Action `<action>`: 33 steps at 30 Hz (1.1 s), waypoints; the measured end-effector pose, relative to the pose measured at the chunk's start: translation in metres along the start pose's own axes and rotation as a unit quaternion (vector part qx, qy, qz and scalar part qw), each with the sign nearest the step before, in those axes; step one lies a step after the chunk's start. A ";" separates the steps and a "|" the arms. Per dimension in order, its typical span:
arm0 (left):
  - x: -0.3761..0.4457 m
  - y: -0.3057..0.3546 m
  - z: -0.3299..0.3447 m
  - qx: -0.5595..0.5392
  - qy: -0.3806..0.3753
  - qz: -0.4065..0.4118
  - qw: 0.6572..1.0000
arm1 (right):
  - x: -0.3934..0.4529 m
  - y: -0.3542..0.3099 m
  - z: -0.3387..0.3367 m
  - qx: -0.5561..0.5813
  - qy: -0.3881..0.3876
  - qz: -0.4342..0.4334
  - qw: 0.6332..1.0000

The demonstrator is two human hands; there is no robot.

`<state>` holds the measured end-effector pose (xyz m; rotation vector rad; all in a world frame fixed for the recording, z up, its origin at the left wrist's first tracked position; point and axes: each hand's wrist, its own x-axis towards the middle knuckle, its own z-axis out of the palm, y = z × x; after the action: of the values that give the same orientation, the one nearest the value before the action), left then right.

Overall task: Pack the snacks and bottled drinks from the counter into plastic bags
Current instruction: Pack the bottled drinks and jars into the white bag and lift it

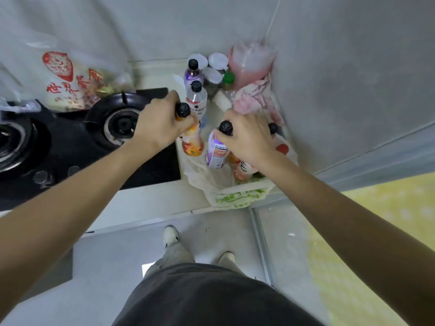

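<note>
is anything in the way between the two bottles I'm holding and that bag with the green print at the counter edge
Nothing visible blocks them. The left hand grips the orange bottle and the right hand grips the purple bottle, both right above the green-print bag. Whether its mouth is open is unclear. Another orange bottle stands beside the purple one.

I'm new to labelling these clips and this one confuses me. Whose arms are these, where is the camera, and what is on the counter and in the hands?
There is no machine here: a person wears a wide-angle camera on the head, looking down past both arms to the feet. The left hand grips an orange bottle by its neck. The right hand grips a purple-labelled bottle near its cap. Both bottles are over a pale plastic bag lying at the counter's edge, with another bottle beneath the right hand. Behind them stand two more bottles, some jars and a pink cloth. A black gas stove sits to the left, with a printed bag behind it.
</note>
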<state>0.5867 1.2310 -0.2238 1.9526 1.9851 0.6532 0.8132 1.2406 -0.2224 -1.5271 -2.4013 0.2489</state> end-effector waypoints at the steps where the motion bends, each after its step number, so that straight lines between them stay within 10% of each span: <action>1: -0.004 0.007 0.004 -0.001 -0.007 -0.002 1.000 | -0.008 0.002 0.000 -0.002 0.005 0.006 1.000; 16: 0.012 0.035 0.068 -0.002 -0.187 0.142 0.972 | -0.069 -0.002 0.035 -0.123 0.029 0.147 0.981; 33: 0.032 0.017 0.088 -0.010 -0.208 0.261 0.943 | -0.069 -0.021 0.057 -0.088 -0.017 0.265 0.960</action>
<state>0.6435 1.2733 -0.2876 2.3807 1.2154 0.3212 0.8041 1.1699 -0.2802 -2.2474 -2.0336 0.1716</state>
